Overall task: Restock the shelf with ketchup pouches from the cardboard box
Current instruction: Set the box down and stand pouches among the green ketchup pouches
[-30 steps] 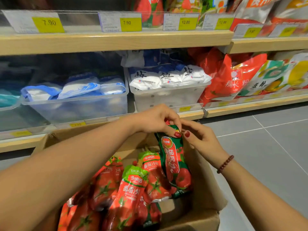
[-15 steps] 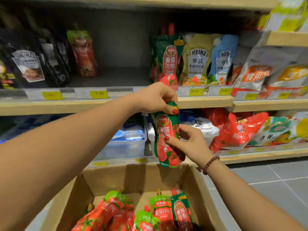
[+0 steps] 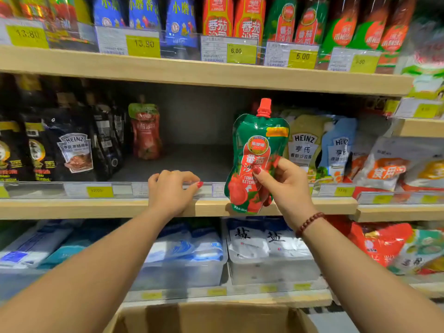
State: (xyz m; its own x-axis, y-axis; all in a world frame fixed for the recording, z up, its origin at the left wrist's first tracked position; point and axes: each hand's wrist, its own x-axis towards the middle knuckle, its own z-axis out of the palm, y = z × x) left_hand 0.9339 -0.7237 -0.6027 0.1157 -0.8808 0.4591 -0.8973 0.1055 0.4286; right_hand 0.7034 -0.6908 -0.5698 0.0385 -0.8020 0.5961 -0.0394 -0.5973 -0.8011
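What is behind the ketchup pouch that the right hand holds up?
The ketchup pouch covers part of the shelf edge and price rail; a Heinz pouch shows beside it. Anything directly behind is hidden.

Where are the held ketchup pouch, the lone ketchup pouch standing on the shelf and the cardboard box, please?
held ketchup pouch point(image 3: 258, 138): head view, green upper front.
lone ketchup pouch point(image 3: 145, 133): head view, red front.
cardboard box point(image 3: 216, 318): head view, far wall.
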